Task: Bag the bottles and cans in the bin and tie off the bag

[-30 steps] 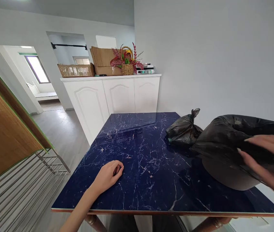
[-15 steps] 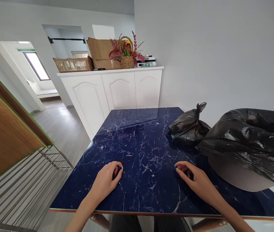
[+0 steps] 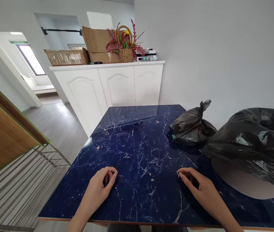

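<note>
Far left board: brown wooden panel (image 3: 4,135) with green edging, above a silver metal-bar rack (image 3: 28,183).
Left hand: bare left hand (image 3: 98,187), released, fingers loosely curved, at the near left of the table.
Tabletop: glossy dark-blue, white-veined marble-look table (image 3: 141,145), between and beneath both hands.
Right hand: bare right hand (image 3: 201,187), likewise released and loosely curved, near right.
Tied bag: knotted black plastic bag (image 3: 190,127), on the table's far right part.
Lined container: grey curved-walled container (image 3: 243,182) under a loose black plastic liner (image 3: 248,145), right of the right hand.
</note>
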`<state>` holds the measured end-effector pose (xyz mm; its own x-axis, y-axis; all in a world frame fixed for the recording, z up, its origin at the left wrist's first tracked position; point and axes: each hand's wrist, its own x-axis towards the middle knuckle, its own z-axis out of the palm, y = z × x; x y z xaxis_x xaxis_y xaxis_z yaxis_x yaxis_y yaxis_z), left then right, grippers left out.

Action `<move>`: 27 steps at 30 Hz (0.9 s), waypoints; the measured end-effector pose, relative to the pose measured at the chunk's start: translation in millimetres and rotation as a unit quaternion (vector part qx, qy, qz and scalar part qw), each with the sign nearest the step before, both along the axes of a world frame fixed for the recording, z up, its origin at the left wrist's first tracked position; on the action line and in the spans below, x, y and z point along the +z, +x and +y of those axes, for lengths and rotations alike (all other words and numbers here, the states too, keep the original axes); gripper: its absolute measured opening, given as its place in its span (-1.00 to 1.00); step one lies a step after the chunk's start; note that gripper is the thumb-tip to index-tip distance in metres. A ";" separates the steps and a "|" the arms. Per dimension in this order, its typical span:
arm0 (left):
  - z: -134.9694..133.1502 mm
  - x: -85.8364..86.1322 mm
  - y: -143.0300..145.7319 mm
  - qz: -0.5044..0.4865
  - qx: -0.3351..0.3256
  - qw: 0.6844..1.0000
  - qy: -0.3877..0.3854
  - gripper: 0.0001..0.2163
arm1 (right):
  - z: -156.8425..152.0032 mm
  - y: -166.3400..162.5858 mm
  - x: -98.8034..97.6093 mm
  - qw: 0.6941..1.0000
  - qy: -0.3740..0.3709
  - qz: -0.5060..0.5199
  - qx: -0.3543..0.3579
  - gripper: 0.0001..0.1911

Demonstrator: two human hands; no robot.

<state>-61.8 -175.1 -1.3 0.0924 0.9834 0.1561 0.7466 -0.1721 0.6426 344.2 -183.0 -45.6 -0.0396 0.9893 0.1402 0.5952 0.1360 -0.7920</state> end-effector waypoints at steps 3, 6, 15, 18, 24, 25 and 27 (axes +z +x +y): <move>-0.5 0.0 0.3 0.003 0.001 1.000 0.004 -0.63 | -0.8 0.3 -1.2 1.000 -0.002 0.000 -0.005 -0.61; -1.0 -0.6 0.1 0.005 0.005 1.000 0.008 -0.64 | -1.7 0.3 -0.4 1.000 -0.003 -0.001 -0.004 -0.61; 1.9 -3.0 0.5 0.009 0.006 1.000 0.019 -0.64 | -2.1 -1.4 4.7 1.000 0.021 0.000 -0.008 -0.64; 2.0 -3.6 0.2 0.013 0.006 1.000 0.020 -0.65 | -1.6 -1.4 6.2 1.000 0.020 0.001 -0.011 -0.64; 1.6 -3.2 0.6 0.020 0.008 1.000 0.017 -0.65 | -0.6 -1.9 9.2 1.000 0.001 0.002 -0.006 -0.61; 1.5 -3.4 0.4 0.021 0.009 1.000 0.019 -0.65 | -0.6 -1.7 9.0 1.000 0.000 -0.001 -0.006 -0.61; 1.4 -4.0 -0.1 0.021 0.008 1.000 0.021 -0.66 | -0.5 -1.1 7.4 1.000 0.001 -0.004 -0.009 -0.61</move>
